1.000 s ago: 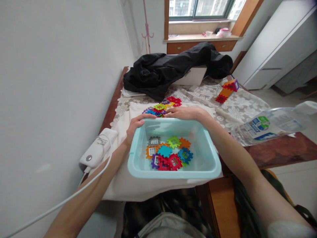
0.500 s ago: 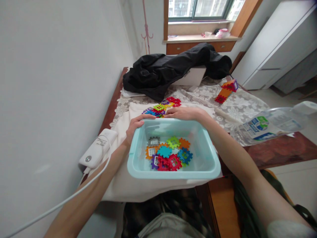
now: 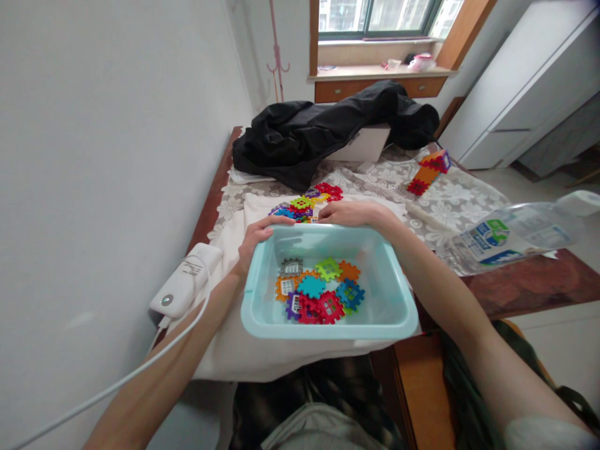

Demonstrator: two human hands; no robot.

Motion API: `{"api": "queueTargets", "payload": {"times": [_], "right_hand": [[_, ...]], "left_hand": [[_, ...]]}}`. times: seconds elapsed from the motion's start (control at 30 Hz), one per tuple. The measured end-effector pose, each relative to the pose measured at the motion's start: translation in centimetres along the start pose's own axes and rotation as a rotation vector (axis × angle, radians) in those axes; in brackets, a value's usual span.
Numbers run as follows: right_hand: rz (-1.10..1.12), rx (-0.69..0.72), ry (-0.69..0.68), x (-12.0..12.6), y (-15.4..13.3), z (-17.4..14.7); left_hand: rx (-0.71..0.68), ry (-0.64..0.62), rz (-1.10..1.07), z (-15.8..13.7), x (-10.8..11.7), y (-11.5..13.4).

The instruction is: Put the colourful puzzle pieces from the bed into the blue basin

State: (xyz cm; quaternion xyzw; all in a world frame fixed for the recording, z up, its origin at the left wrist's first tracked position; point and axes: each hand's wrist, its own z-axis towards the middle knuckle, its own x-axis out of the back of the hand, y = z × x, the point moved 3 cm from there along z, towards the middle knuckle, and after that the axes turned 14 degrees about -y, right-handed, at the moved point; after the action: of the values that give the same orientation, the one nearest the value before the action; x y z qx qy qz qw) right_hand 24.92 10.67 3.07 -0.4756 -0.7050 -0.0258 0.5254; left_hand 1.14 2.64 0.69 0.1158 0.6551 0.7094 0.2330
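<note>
At the left, near the wall, we see a white device (image 3: 185, 284) with a white cable (image 3: 107, 389) looping from it, by the left edge of the desk (image 3: 529, 287). Next to it our left hand (image 3: 255, 240) grips the far left corner of a pale blue tub (image 3: 328, 331), fingers (image 3: 281, 219) clamped over the rim. The tub sits in the near middle, above a white cloth (image 3: 220, 359); inside it lie notched plastic pieces (image 3: 312, 286) in grey, orange, purple, turquoise, red, green and blue. Just beyond its far rim is a heap of similar pieces (image 3: 300, 203), and farther off, a black fabric (image 3: 290, 144) is draped across the desk. Our right hand (image 3: 349, 214) reaches over the far rim beside the heap; its fingers (image 3: 329, 211) are bent, and partly hidden, so we cannot tell whether they hold a piece. Farther right stands a red and orange construction (image 3: 429, 172), and nearer, at the far right, a clear bottle (image 3: 509, 234) lies tilted.
</note>
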Motion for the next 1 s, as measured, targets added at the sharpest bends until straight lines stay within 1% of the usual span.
{"api": "queueTargets", "payload": {"times": [0.1,0.17,0.27,0.37,0.47,0.53,0.67,0.73,0.87,1.0], "right_hand": [[-0.065,0.088,-0.011,-0.2,0.2,0.3],[-0.099,0.105,-0.024,-0.4,0.4,0.5],[-0.079,0.095,0.002,-0.3,0.2,0.4],[0.025,0.073,0.034,-0.1,-0.4,0.0],[0.097,0.060,0.037,0.0,-0.8,-0.2],[0.066,0.042,0.034,0.0,-0.7,-0.3],[-0.130,-0.003,0.010,-0.4,0.0,-0.1],[-0.180,-0.022,0.005,-0.5,0.4,-0.1],[-0.209,-0.076,-0.001,-0.5,0.6,-0.2],[-0.156,-0.031,0.021,-0.4,0.1,-0.1]], "left_hand": [[-0.003,0.002,0.000,0.0,-0.1,0.1],[-0.009,0.002,0.011,0.1,0.0,0.1],[-0.017,0.003,0.031,0.2,0.0,0.2],[0.004,0.010,0.019,0.0,0.0,0.2],[0.020,0.018,0.008,-0.1,-0.1,0.1],[0.022,0.016,0.000,-0.2,-0.1,0.1],[0.009,0.013,0.009,0.0,-0.1,0.1],[0.004,0.016,0.024,0.1,-0.1,0.2],[-0.008,0.023,0.031,0.1,-0.2,0.3],[0.000,0.032,0.027,0.0,-0.2,0.2]]}}
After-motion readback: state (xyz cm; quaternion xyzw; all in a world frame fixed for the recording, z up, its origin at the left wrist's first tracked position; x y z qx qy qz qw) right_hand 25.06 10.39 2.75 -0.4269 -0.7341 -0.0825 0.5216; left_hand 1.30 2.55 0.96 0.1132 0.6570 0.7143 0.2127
